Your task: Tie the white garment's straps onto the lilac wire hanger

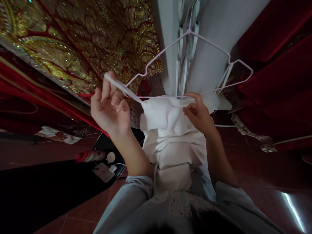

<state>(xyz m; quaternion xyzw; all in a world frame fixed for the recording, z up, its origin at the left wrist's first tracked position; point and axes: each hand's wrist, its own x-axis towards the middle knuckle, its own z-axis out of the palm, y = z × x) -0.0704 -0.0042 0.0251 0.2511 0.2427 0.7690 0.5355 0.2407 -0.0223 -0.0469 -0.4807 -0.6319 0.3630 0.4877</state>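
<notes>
A white garment [175, 130] with soft folds drapes down toward my lap, its top edge along the lower bar of a pale pink clothes hanger [168, 48]. My left hand [110, 107] is raised at the hanger's left end, palm toward me. A white strap [122, 87] runs from the garment's upper left corner to its raised finger, drawn taut, the other fingers curled. At the right, another strap [227, 77] loops over the hanger's notch. My right hand [198, 113] has its fingers bent around the hanger's lower bar at the garment's top edge; the exact contact is partly hidden.
Gold sequinned red clothing [117, 39] hangs at the left, dark red clothing [280, 81] at the right. Linked white hangers [186, 55] hang ahead against a pale wall. A phone [103, 172] and a red-capped bottle [91, 156] rest on a black surface at lower left.
</notes>
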